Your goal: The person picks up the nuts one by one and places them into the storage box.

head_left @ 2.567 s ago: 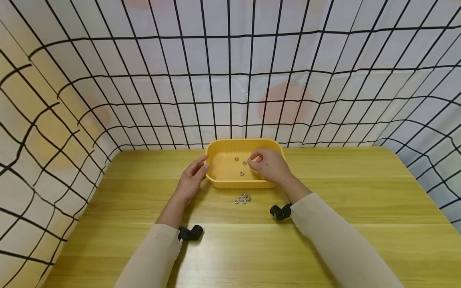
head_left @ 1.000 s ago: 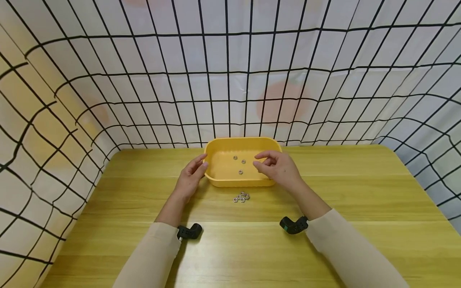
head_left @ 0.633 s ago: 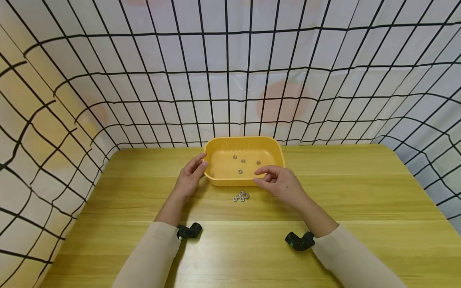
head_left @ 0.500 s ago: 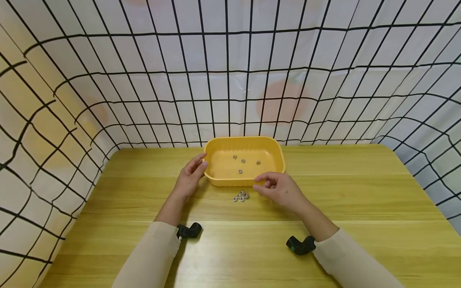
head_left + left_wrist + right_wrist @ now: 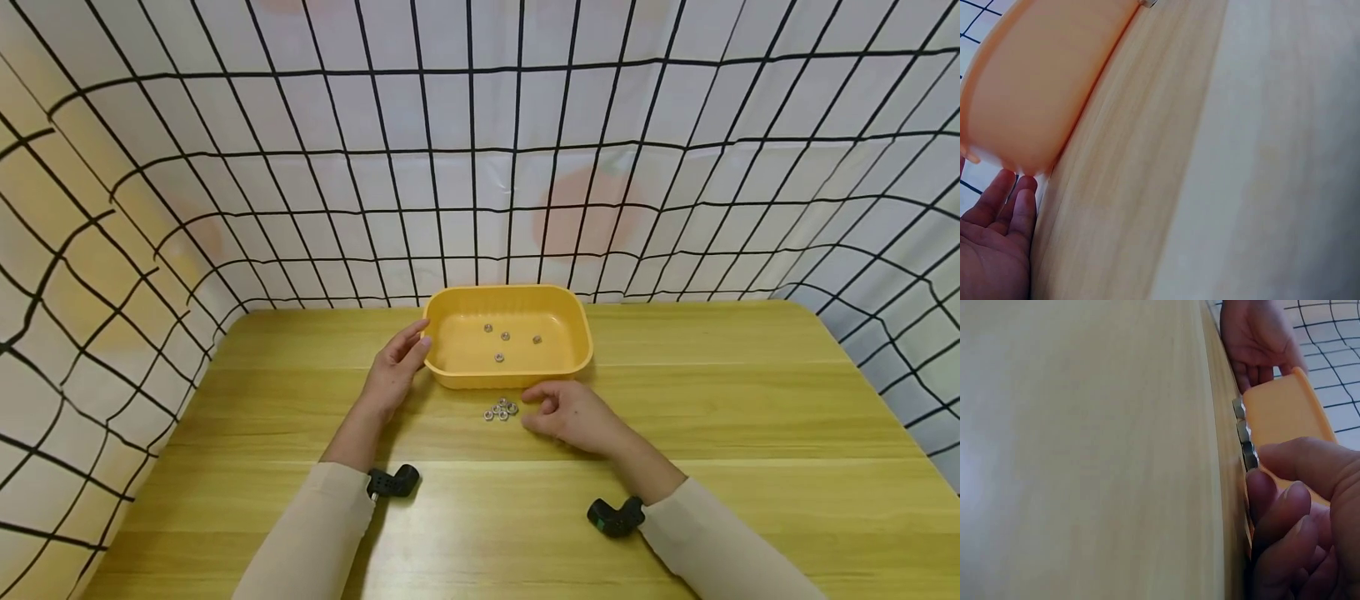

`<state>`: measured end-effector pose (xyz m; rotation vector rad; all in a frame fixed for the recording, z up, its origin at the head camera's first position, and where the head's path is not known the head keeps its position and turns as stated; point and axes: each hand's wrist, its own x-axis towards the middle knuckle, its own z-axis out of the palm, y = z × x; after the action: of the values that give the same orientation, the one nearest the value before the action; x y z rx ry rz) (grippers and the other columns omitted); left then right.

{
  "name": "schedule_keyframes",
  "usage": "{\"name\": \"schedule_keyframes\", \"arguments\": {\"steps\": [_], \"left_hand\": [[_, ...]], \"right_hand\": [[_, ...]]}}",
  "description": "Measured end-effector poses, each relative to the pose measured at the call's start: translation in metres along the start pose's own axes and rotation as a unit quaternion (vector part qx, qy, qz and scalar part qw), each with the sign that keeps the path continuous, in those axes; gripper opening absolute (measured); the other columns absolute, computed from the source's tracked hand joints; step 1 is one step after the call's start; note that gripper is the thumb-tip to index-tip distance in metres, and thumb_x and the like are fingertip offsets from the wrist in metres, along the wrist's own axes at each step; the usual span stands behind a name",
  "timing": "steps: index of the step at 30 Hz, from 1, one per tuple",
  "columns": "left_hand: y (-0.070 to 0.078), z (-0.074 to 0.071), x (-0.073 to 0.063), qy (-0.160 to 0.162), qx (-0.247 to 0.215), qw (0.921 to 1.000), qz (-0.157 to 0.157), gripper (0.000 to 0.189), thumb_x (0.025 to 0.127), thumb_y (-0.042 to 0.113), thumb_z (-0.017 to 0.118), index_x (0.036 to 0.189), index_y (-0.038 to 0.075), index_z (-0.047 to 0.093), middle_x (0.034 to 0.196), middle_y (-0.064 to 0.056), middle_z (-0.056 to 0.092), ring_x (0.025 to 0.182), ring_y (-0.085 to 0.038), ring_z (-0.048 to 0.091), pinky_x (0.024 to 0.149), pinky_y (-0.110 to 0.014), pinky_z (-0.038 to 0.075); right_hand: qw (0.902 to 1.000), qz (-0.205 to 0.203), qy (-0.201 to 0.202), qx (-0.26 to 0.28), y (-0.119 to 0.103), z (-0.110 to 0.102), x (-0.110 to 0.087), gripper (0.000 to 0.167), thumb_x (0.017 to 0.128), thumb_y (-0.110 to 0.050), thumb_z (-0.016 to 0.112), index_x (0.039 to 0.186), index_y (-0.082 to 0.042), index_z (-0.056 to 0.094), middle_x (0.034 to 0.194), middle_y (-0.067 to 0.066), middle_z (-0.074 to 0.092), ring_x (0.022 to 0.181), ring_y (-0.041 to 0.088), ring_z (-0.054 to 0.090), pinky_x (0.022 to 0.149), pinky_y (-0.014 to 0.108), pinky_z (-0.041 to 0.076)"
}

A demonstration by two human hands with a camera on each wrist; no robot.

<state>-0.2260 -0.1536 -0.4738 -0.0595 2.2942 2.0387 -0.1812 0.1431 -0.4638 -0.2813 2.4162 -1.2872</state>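
A yellow plastic tray [image 5: 507, 382] stands at the back of the table, with several small metal hex nuts [image 5: 506, 336] spread over its floor. In front of it, more hex nuts [image 5: 503, 414] lie in a tight cluster. My left hand [image 5: 392, 379] rests its fingertips against the tray's left end; in the left wrist view its fingers [image 5: 1021, 212] touch the outer wall. My right hand [image 5: 573, 417] is just right of the clustered nuts, thumb and index finger apart. In the right wrist view those fingertips come right up to the nearest nut [image 5: 1249, 455].
The wooden table [image 5: 480, 525] reaches toward me and out to both sides. Behind the tray stands a black wire grid [image 5: 480, 208] over a pale sheet, with more grid at left and right. A black wrist camera [image 5: 617, 517] sits on the right wrist, another [image 5: 394, 481] on the left.
One more nut lies in the tray at right. My right hand has come out from over the tray, back toward me and down beside the clustered nuts. My left hand stays put.
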Motion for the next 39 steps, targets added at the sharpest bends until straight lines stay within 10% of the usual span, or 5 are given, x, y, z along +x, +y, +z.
{"name": "schedule_keyframes", "arguments": {"steps": [39], "left_hand": [[0.001, 0.0, -0.002, 0.001, 0.008, 1.0, -0.001, 0.046, 0.104, 0.034, 0.06, 0.148, 0.023, 0.054, 0.151, -0.015, 0.052, 0.146, -0.028, 0.043, 0.119, -0.047, 0.042]], "right_hand": [[0.993, -0.056, 0.028, -0.1, -0.011, 0.016, -0.005, 0.01, 0.088, -0.025, 0.079, 0.092, -0.019, 0.072, 0.07, -0.007, 0.062, 0.062, 0.011, 0.055, 0.057, 0.023, 0.044]]}}
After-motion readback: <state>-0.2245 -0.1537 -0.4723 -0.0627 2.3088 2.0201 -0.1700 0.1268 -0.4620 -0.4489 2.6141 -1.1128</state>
